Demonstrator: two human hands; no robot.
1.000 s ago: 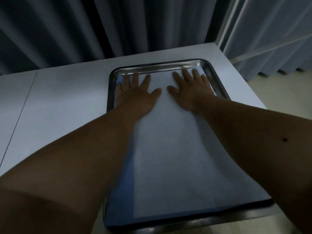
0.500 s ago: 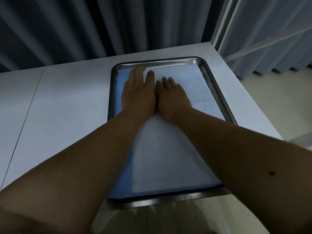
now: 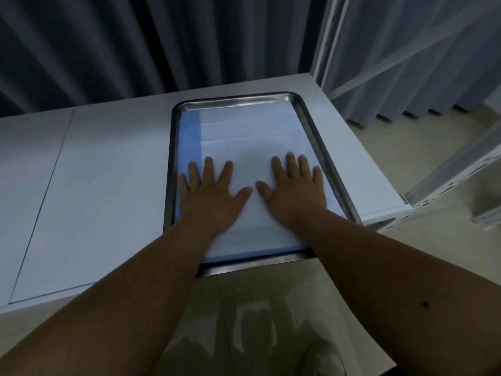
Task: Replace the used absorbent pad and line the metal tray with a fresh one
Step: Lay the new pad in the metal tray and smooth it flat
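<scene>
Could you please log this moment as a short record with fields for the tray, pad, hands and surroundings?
tray: metal tray on the white table, its near end past the table edge
pad: white absorbent pad with blue border, lying flat inside the tray
left hand: left hand flat on the pad, fingers spread
right hand: right hand flat on the pad, fingers spread
hands apart: yes, thumbs not touching
backdrop: grey curtain behind the table

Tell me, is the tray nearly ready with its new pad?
Nearly. Done: a clean pad already lies inside the metal tray. In hand: the left hand and right hand press flat on it, fingers spread. Left: probably just lifting the hands. No used pad is in view.
</scene>
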